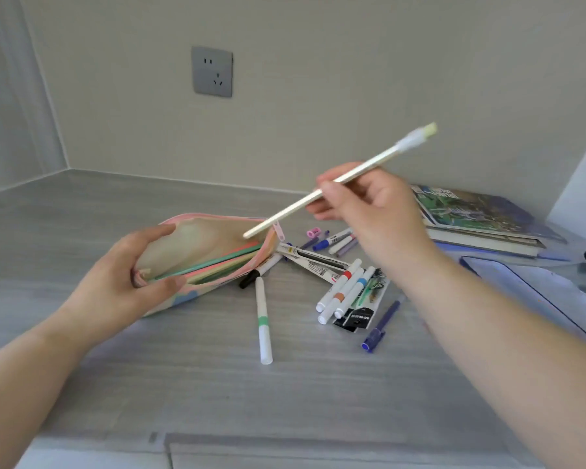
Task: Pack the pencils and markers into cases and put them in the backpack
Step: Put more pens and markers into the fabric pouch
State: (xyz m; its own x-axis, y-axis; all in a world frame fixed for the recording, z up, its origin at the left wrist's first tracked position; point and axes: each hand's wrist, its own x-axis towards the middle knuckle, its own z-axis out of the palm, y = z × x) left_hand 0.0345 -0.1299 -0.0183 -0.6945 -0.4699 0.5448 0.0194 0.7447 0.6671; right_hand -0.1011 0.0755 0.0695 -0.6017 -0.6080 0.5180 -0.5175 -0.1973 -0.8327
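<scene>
Step in hand: the pencils are being loaded into the pencil case [197, 255]; one cream pencil [339, 180] is on its way in, so the packing looks to be only partly done.
Left hand: the left hand [129, 275] is curled around the near end of the case, thumb on one lip and fingers on the other, so that the mouth is held wide open on the desk [217, 384].
Right hand: the right hand [362, 204] is closed on the pencil in a pinch near its middle; the eraser end points up and to the right, the other end hangs over the open mouth, just above the zipper pull [277, 229].
Case contents: several coloured pencils are already lying lengthwise inside.
Next move: it is judged that the pencil must be lowered and turned more parallel to the case, then slid in beside the others while the mouth is kept open.
Left to pack: a green-banded marker [263, 323], three white markers [342, 296], a blue pen [383, 323] and more small pens lie loose to the right of the case.
Hidden or unclear: no backpack and no second case can be seen. A dark thing at the right edge is cut off and cannot be identified. The tip of the held pencil is blurred. The books [481, 214] lie behind the right hand, partly covered by it.
</scene>
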